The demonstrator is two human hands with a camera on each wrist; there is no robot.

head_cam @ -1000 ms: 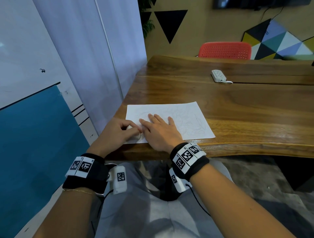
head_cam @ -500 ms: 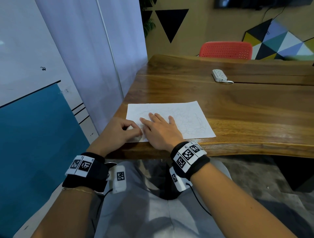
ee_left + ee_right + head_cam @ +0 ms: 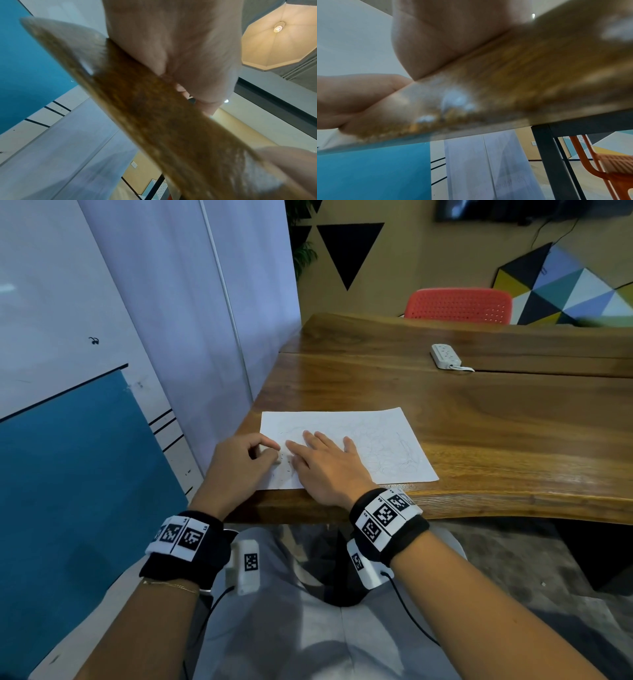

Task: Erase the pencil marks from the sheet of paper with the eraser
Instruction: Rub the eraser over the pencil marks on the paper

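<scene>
A white sheet of paper (image 3: 380, 440) with faint pencil lines lies at the near left corner of the wooden table (image 3: 496, 433). My left hand (image 3: 272, 455) rests on the sheet's near left part, thumb and curled fingers pinching a small white eraser (image 3: 278, 461) against the paper. Dark crumbs lie on the sheet just in front of it. My right hand (image 3: 320, 451) lies flat on the paper beside the left one, fingers straight and spread. Both wrist views are blurred, showing only the table's edge (image 3: 154, 108) and the underside of each hand; the eraser is hidden there.
A white power strip (image 3: 445, 356) with its cable lies far back on the table. A red chair (image 3: 459, 304) stands behind the table. A pale curtain (image 3: 212, 320) and wall close off the left side. The table's front edge (image 3: 445, 505) runs just below my wrists.
My left hand has shifted only slightly over the same spot of the paper. The right hand has stayed flat in place.
</scene>
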